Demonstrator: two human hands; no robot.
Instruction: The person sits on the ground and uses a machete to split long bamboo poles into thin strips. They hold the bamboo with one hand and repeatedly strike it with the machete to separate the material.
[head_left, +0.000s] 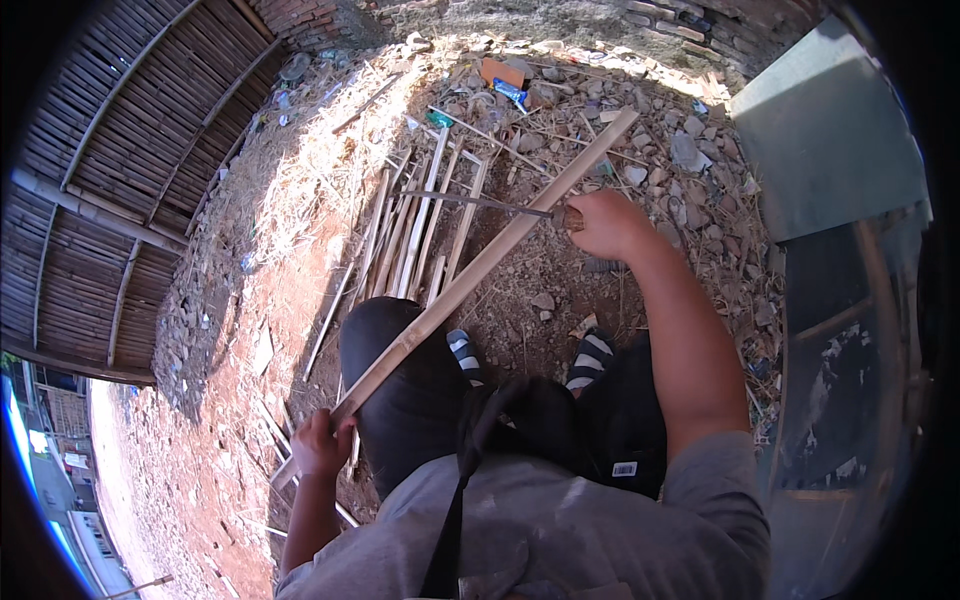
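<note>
A long, pale wooden slat [470, 281] runs diagonally across the frame, from the lower left to the upper right of centre, passing over the left knee of the black trousers [385, 375]. The left grip [320, 446], at the lower left, is closed around the slat near its lower end, with a short piece jutting out past the fingers. Right of centre, in the upper half of the frame, the right grip [605, 224] is closed on the wooden handle of a long, thin-bladed knife [480, 202]. Its blade points left and crosses the slat in view; from this angle I can't quite tell whether the two touch.

Left of the frame's centre, more slats [418, 235] lie in a loose bundle on the ground, mostly lengthwise. Straw [300, 150] is scattered in the sunlit patch at the upper left, and stony rubble [690, 170] covers the upper right, with a blue wrapper [510, 92] at the top centre. A bamboo wall [110, 150] fills the upper left corner, and a grey-green panel [835, 130] stands at the upper right. Striped footwear [590, 360] shows near the middle.
</note>
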